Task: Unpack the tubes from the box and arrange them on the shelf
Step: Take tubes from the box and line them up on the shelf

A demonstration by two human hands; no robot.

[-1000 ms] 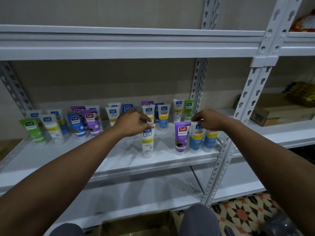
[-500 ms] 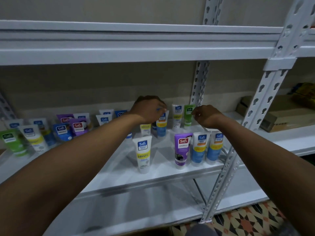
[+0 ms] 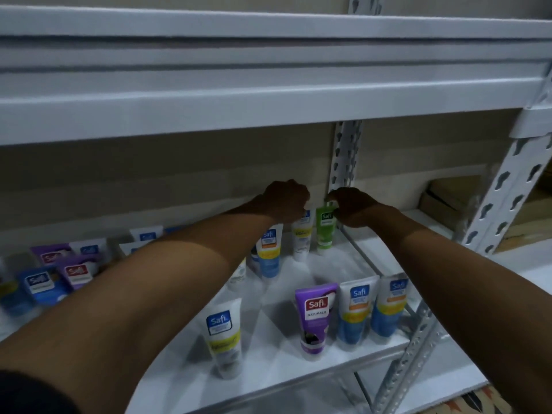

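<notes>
Several Safi tubes stand cap-down on the white shelf (image 3: 277,336). At the back right, my left hand (image 3: 286,201) curls over the top of a white tube (image 3: 301,240). Beside it my right hand (image 3: 349,207) pinches the top edge of a green tube (image 3: 325,231) next to the rear upright. A blue and yellow tube (image 3: 268,255) stands just left of them. In the front row are a white and yellow tube (image 3: 224,333), a purple tube (image 3: 315,318) and two blue and white tubes (image 3: 354,312). The box is not in view.
More tubes (image 3: 53,273) crowd the shelf's left side behind my left forearm. An upper shelf beam (image 3: 268,109) hangs low overhead. A perforated upright (image 3: 501,186) divides off the right bay, where a cardboard box (image 3: 448,198) sits.
Both hands moved from the front row to the back of the shelf: the left off the front white tube onto a rear one, the right onto the green tube. The view moved closer.
</notes>
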